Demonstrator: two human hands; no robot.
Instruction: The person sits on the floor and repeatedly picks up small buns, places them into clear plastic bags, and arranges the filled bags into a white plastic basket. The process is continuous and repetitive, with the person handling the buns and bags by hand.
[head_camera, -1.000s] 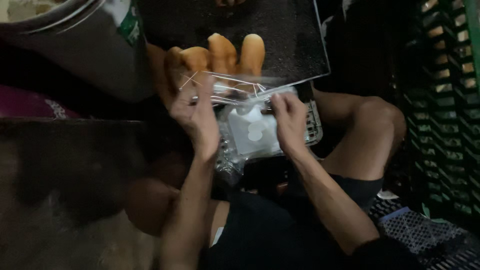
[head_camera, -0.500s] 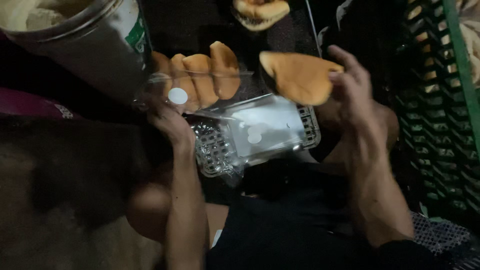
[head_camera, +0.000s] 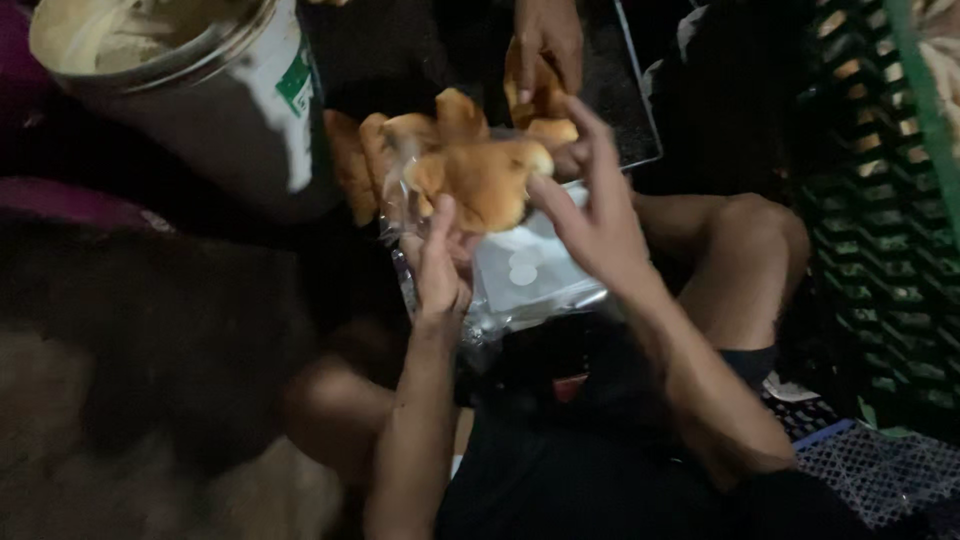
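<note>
A golden bun (head_camera: 485, 180) is held over a stack of clear plastic bags (head_camera: 530, 275) on my lap. My right hand (head_camera: 598, 220) grips the bun's right edge with its fingertips, the other fingers spread. My left hand (head_camera: 440, 268) sits just below and left of the bun and pinches the mouth of a clear plastic bag (head_camera: 398, 205), thumb pointing up at the bun's underside. Several more buns (head_camera: 375, 150) lie in a row right behind it on a dark tray (head_camera: 625, 95).
A big metal can (head_camera: 200, 90) of pale cream stands at the upper left. Another person's hand (head_camera: 545, 40) grips a bun at the top of the tray. A green plastic crate (head_camera: 880, 200) stands at the right, beside my bent knee (head_camera: 760, 230).
My right hand lifted a bun off the tray and carried it left to the bag in my left hand. Another person's hand has come in at the top.
</note>
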